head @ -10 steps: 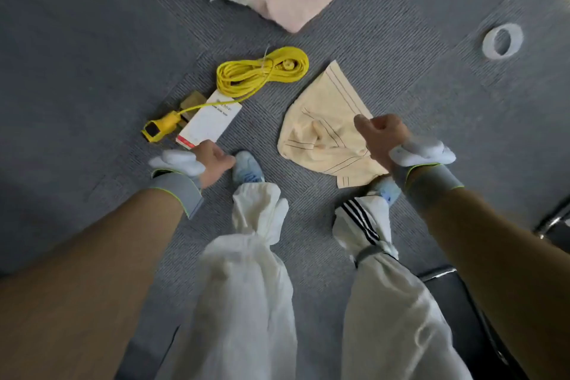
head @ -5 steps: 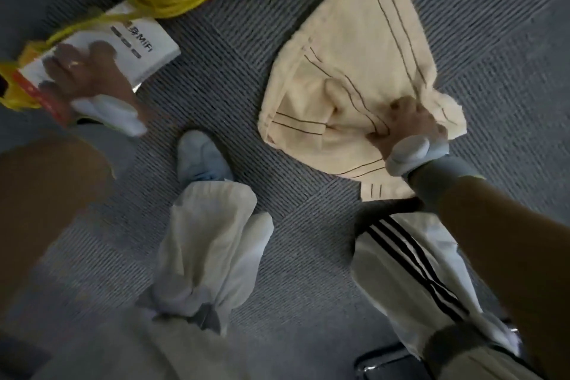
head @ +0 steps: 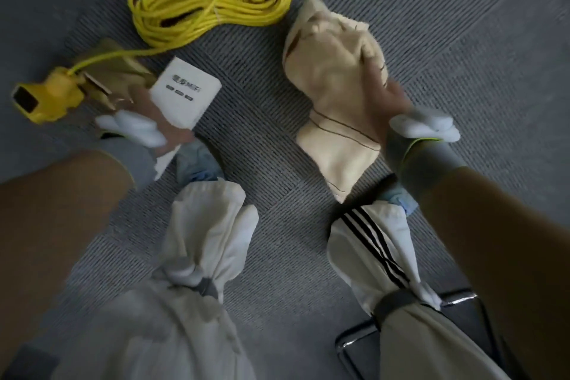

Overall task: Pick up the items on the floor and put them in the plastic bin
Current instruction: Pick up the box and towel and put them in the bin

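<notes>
Legs: the person's trouser legs (head: pixel 212 225) fill the 6 o'clock part of the view, feet planted on the grey carpet floor (head: pixel 262 139).
Left hand: at 9 o'clock, the left hand (head: pixel 154 114) grips the near end of a white box (head: pixel 188 95); the picture is blurred, so exactly how the fingers lie cannot be told.
Right hand: at 3 o'clock, the right hand (head: pixel 388 102) is curled around a bunched cream cloth (head: pixel 333 83), whose loose lower end hangs toward the feet.
Cable: at 12 o'clock, a coiled yellow cable (head: pixel 209 6) lies on the floor; its lead runs to a yellow plug block (head: pixel 46 95) at 10 o'clock, passing over a brown card piece (head: pixel 123 68) just beside the box.
Bin: the plastic bin is not in view.
Doing it well: lift the box straight up so it clears the cable lead beside it and does not drag the plug along.
Cloth: gather the trailing end into the fist before carrying, lest it catch under a foot.
Risk: the box, held by one end, may tip out of the grip.
</notes>
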Tool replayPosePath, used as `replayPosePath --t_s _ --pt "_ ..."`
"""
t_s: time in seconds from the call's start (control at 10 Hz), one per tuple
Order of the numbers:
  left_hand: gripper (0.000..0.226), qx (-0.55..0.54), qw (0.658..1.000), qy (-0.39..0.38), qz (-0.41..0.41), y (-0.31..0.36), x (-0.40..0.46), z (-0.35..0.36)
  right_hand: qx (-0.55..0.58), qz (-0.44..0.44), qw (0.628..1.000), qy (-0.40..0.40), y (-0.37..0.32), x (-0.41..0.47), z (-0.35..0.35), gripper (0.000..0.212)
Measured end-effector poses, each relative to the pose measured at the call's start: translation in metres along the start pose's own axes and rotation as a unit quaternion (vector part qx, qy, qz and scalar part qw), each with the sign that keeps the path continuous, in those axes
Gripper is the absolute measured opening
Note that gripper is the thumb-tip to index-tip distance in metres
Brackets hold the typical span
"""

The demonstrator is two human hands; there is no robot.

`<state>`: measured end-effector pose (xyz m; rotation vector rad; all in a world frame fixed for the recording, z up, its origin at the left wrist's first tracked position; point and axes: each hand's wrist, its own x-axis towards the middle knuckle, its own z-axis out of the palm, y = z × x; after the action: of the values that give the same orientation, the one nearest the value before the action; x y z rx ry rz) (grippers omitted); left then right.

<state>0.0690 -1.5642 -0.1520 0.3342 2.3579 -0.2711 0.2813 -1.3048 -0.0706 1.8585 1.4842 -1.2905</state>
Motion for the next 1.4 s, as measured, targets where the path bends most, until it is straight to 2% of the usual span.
replayPosePath --t_s 0.1,0.2,0.3,0.4,0.5,0.6,0.7,0.8,0.9,1.0,1.1,1.2,1.3,1.4 --pt "0.106 -0.044 0.997 -0.061 0.011 0.039 -0.061 -0.048 0.047 -0.047 0.998 0.018 -0.034 -0.028 -0.006 0.059" --pt "0.101 -0.075 0.995 -0.061 0.016 0.041 -0.079 -0.066 0.034 -0.065 0.997 0.035 -0.060 -0.060 -0.009 0.043" --pt "0.086 -0.134 0.988 -0.076 0.033 0.045 -0.092 -0.099 0.021 -0.115 0.993 -0.004 -0.094 -0.097 -0.015 0.038" --pt "0.095 -0.195 0.978 -0.059 0.049 0.035 -0.107 -0.152 -0.009 -0.188 0.982 -0.031 -0.138 -0.153 -0.019 0.038" --pt "0.090 -0.231 0.971 -0.032 0.048 0.028 -0.117 -0.197 -0.039 -0.228 0.973 -0.023 -0.177 -0.191 -0.027 0.042" --pt "0.091 -0.274 0.961 -0.004 0.032 -0.005 -0.140 -0.246 -0.047 -0.298 0.953 -0.001 -0.221 -0.256 -0.026 0.048" --pt "0.091 -0.315 0.949 0.021 0.021 -0.027 -0.161 -0.285 -0.058 -0.328 0.943 -0.010 -0.259 -0.319 -0.028 0.053" --pt "0.102 -0.352 0.935 0.044 0.011 -0.063 -0.194 -0.346 -0.073 -0.348 0.934 -0.032 -0.291 -0.389 -0.024 0.045" --pt "0.102 -0.387 0.919 0.071 0.008 -0.095 -0.222 -0.402 -0.035 -0.350 0.934 -0.057 -0.318 -0.453 -0.019 0.024" --pt "0.106 -0.419 0.903 0.093 0.026 -0.131 -0.259 -0.453 -0.003 -0.353 0.934 -0.055 -0.335 -0.511 -0.010 0.014" --pt "0.117 -0.436 0.892 0.117 0.021 -0.163 -0.293 -0.495 0.032 -0.387 0.920 -0.046 -0.351 -0.562 -0.001 0.035" --pt "0.110 -0.464 0.872 0.154 -0.005 -0.200 -0.336 -0.539 0.027 -0.441 0.895 -0.065 -0.373 -0.623 -0.002 0.033" --pt "0.097 -0.484 0.848 0.214 -0.031 -0.228 -0.377 -0.572 0.035 -0.506 0.858 -0.084 -0.393 -0.673 -0.010 0.011" --pt "0.090 -0.483 0.827 0.279 -0.072 -0.259 -0.435 -0.595 0.049 -0.541 0.831 -0.119 -0.401 -0.736 -0.018 0.008"
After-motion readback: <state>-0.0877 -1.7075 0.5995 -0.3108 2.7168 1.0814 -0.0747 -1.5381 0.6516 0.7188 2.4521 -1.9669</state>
